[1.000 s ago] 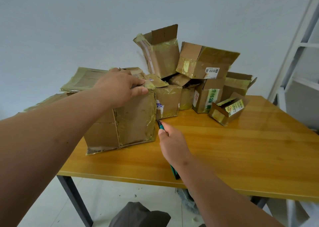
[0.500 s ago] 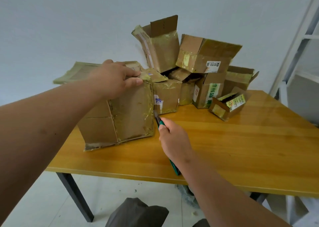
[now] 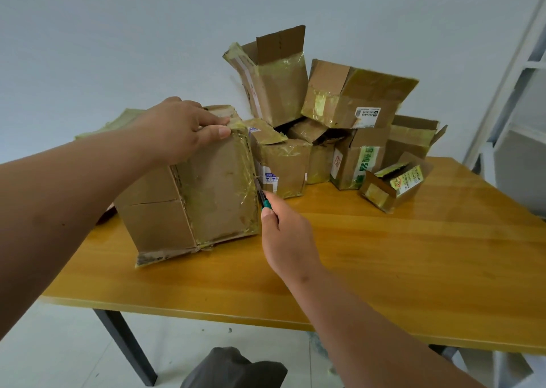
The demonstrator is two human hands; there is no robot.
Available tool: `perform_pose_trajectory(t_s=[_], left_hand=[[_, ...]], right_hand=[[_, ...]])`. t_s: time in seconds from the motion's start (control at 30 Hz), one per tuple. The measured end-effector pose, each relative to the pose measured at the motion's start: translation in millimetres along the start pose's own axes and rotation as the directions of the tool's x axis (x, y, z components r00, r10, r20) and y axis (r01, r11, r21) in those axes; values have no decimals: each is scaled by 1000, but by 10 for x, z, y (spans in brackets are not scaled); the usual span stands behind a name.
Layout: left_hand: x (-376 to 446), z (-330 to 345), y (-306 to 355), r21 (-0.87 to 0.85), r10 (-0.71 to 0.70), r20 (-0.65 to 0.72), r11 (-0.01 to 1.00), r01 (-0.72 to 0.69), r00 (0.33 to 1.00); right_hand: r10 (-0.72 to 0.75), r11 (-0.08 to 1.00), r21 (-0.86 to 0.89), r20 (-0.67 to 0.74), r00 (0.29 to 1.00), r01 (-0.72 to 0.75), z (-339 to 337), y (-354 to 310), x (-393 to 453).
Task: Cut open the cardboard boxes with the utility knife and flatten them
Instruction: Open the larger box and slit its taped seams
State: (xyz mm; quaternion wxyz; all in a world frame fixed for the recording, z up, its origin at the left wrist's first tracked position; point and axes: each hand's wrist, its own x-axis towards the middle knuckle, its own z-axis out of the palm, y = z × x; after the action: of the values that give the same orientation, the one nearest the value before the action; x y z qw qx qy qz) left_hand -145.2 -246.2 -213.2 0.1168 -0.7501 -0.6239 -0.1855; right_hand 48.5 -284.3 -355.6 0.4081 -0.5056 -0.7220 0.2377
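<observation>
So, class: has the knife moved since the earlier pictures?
Yes. The knife in the right hand has risen along the right corner edge of the big box, from near its base to about mid-height.

Wooden table: big taped box, box pile behind.
</observation>
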Motion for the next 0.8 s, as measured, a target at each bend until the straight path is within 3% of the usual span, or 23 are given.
perform_pose_trajectory(t_s=[0.5, 0.8], left_hand=[[-61, 62, 49, 86, 18, -21, 996, -16, 1000], [-87, 75, 99, 92, 50, 3, 994, -50, 999]], right_hand=[[18, 980, -197, 15, 1000, -15, 31, 122, 35], [166, 978, -158, 209, 964, -135, -77, 112, 67]])
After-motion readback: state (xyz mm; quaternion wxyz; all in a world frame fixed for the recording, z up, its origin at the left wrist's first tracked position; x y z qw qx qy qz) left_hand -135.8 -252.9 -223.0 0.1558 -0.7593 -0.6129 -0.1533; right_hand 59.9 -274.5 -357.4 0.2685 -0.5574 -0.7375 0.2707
